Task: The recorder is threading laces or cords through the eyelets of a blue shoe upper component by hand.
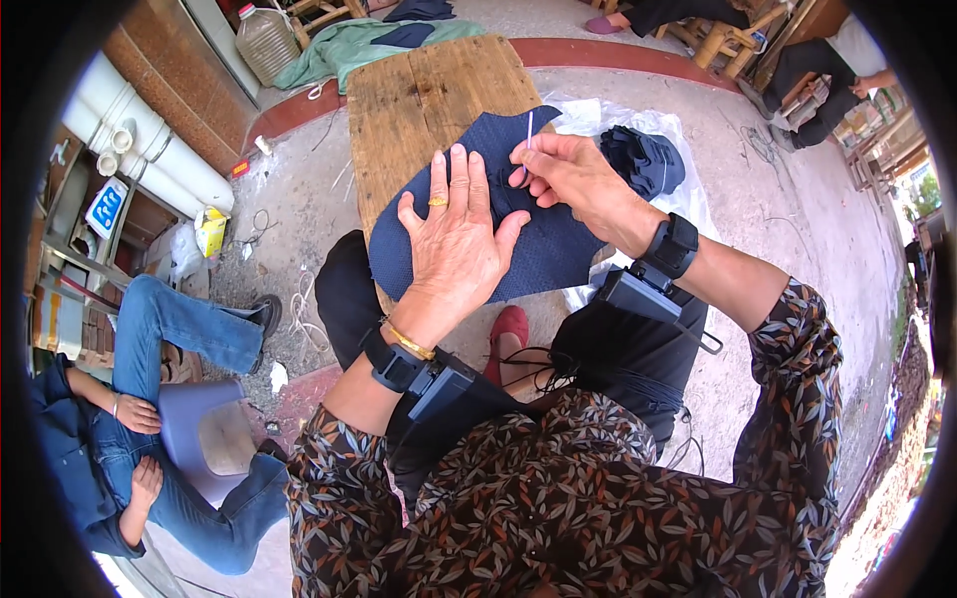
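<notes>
A piece of dark navy textured fabric [543, 239] with a rounded outline lies over the near part of a wooden board [429, 90] in front of me. My left hand [456, 219] rests flat on it, fingers spread, a gold ring on one finger. Just to its right, my right hand [570, 174] pinches a thin pale stick-like tool [530, 128] upright between thumb and fingers, low over the cloth. The tool's lower end is hidden by the fingers, so its exact kind does not show. Both wrists wear black straps with small dark boxes.
A bundle of folded navy pieces [643, 161] sits on clear plastic sheeting [688, 135] at the right. To my left, a person in jeans [189, 329] sits on a purple-grey stool [189, 429]. White pipes [150, 140] stand along the left wall. Other seated people appear at the far right.
</notes>
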### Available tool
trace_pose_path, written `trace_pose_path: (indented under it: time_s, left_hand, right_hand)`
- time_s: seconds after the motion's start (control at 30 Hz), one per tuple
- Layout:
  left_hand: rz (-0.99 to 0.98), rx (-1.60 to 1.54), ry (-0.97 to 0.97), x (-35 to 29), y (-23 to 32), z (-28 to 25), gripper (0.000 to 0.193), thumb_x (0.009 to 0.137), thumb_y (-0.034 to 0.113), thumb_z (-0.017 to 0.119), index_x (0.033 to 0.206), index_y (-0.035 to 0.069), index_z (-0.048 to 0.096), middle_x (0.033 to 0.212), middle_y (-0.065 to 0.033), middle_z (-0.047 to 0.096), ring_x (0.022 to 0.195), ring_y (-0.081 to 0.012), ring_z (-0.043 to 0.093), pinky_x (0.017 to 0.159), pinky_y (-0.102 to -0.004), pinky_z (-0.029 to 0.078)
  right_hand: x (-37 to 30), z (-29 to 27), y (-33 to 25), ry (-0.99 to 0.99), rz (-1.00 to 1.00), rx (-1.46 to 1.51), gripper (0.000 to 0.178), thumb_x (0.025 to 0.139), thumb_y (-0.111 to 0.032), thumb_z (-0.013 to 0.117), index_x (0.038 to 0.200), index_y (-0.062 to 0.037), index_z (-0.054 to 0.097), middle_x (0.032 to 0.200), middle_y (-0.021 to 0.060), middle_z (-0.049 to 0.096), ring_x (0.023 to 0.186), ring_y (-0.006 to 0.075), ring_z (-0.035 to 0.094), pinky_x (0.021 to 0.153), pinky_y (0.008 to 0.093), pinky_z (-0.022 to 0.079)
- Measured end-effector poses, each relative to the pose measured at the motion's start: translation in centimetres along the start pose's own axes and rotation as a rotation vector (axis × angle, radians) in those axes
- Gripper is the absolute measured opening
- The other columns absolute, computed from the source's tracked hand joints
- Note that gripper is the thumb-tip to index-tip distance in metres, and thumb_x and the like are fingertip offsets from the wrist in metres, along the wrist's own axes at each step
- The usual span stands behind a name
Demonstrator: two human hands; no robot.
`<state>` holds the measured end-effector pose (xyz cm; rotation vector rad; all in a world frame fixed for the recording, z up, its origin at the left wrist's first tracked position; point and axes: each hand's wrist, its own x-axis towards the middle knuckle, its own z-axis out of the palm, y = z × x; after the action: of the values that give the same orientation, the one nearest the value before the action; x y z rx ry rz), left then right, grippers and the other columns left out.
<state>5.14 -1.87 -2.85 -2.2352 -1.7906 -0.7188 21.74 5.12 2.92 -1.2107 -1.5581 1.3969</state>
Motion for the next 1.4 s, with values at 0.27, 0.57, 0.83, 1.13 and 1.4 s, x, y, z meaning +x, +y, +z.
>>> trace_pose_path:
  time_s: [0.27,0.57,0.83,1.13,1.4]
  left_hand:
    - [-0.052,-0.008,-0.005,-0.4,0.2,0.2,0.079,0.099,0.048,0.058,0.153,-0.006,0.038,0.162,-0.0245,0.032,0.152,-0.0368,0.028,0.111,-0.0690,0.023]
    - [-0.086,-0.039,0.038,1.6,0.2,-0.2,0.077,0.098,0.046,0.059,0.151,-0.007,0.041,0.161,-0.0249,0.035,0.152,-0.0373,0.029,0.110,-0.0703,0.023]
    - [-0.113,-0.074,0.018,1.5,0.1,0.4,0.076,0.100,0.047,0.056,0.151,-0.007,0.040,0.162,-0.0258,0.032,0.153,-0.0383,0.026,0.110,-0.0684,0.022]
    - [-0.162,-0.052,-0.022,2.0,0.5,-0.5,0.078,0.099,0.049,0.055,0.152,-0.007,0.040,0.163,-0.0262,0.030,0.154,-0.0389,0.024,0.112,-0.0714,0.021]
    - [0.063,-0.015,0.007,2.7,-1.5,-2.8,0.062,0.105,0.039,0.049,0.157,0.008,0.038,0.166,-0.0126,0.033,0.155,-0.0299,0.027,0.113,-0.0632,0.024]
  right_hand:
    - [-1.0,0.4,2.2,-0.146,-0.246,0.131,0.018,0.105,-0.022,0.060,0.112,-0.0066,0.067,0.100,0.0035,0.073,0.089,0.0078,0.063,0.072,0.0228,0.051]
    - [-0.9,-0.9,1.8,-0.156,-0.387,0.004,0.014,0.105,-0.016,0.060,0.109,-0.0048,0.067,0.110,0.0056,0.073,0.098,0.0091,0.065,0.077,0.0254,0.053]
    - [-0.6,-1.0,0.1,-0.158,-0.032,0.000,0.021,0.104,-0.024,0.062,0.110,-0.0050,0.069,0.110,0.0040,0.073,0.092,0.0067,0.063,0.076,0.0237,0.052]
    - [-1.7,0.2,1.5,-0.184,-0.381,0.067,0.018,0.105,-0.010,0.059,0.120,0.0001,0.065,0.110,0.0061,0.071,0.104,0.0123,0.066,0.091,0.0276,0.054]
    - [-0.2,-0.6,1.9,-0.022,-0.287,0.032,0.029,0.108,-0.024,0.055,0.116,-0.0004,0.070,0.105,0.0038,0.070,0.087,0.0076,0.060,0.073,0.0230,0.052]
